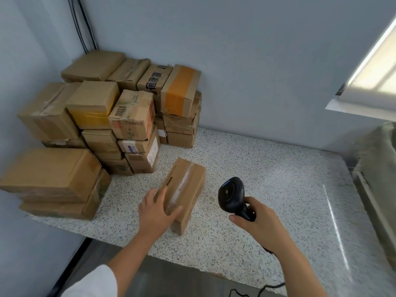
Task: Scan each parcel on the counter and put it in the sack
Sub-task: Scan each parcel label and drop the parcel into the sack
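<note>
A taped brown cardboard parcel [186,189] lies alone on the speckled counter [267,181], its long side running away from me. My left hand [156,211] rests on its near left top, fingers spread over the edge, gripping it. My right hand [255,219] is shut on a black handheld barcode scanner [232,196], whose head sits just right of the parcel and faces toward it. A grey-green woven sack [379,168] hangs at the counter's right end, partly cut off by the frame.
Several stacked cardboard parcels [102,125] fill the back left corner against the blue-grey walls. A large flat box [53,181] lies at the counter's front left. The scanner cable [267,288] trails off the near edge.
</note>
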